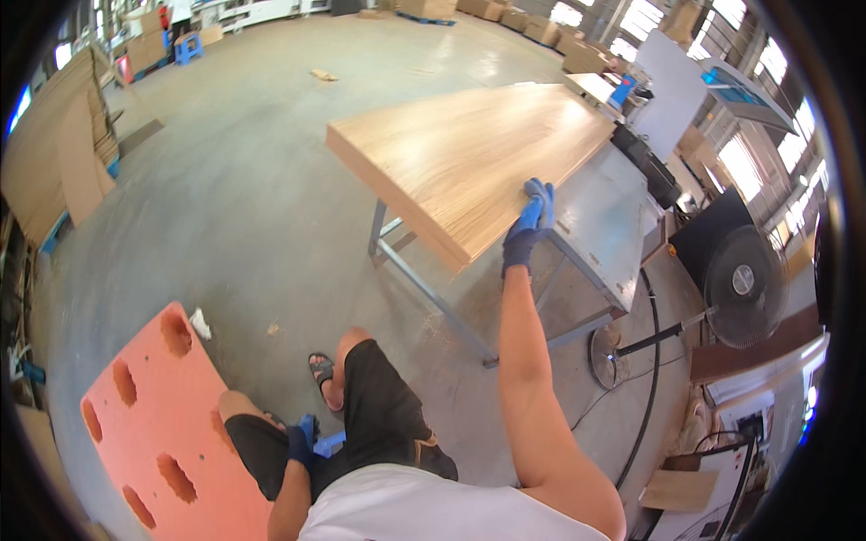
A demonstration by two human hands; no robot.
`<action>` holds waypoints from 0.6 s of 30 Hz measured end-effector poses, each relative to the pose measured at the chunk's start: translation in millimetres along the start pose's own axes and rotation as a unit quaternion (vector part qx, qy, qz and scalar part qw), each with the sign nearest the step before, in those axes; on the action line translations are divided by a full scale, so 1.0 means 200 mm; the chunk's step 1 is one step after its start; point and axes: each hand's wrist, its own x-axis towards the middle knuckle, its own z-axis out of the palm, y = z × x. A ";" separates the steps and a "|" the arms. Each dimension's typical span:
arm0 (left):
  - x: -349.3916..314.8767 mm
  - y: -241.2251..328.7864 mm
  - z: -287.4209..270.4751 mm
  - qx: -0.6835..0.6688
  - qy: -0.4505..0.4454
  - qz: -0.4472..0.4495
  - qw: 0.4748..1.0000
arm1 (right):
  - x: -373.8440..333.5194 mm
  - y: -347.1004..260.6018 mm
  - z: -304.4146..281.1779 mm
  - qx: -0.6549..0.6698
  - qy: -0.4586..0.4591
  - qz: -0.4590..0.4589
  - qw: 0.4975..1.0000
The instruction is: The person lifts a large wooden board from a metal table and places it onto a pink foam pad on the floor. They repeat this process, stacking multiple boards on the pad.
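Observation:
A long wood-grain board [478,162] lies flat on a grey metal frame table [595,234] in front of me, overhanging its left side. My right hand [532,216], in a blue work glove with a dark cuff, grips the board's right edge with its fingers bent. Low beside my thigh is my left hand [305,442], gloved the same way and closed. A blue piece [330,443] juts out next to it; what it belongs to, I cannot make out. My leg and shorts partly hide that hand.
An orange plastic pallet [194,433] with oval holes stands by my left leg. To the right are a black pedestal fan [741,279] and a dark hose [651,379] along the floor. Stacked cardboard sheets [54,153] lean at the left. A blue stool [188,49] stands far back.

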 end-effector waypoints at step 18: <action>-0.21 -0.11 -0.15 0.291 0.150 0.226 0.917 | -0.03 -0.15 -0.01 0.090 -0.037 0.110 0.989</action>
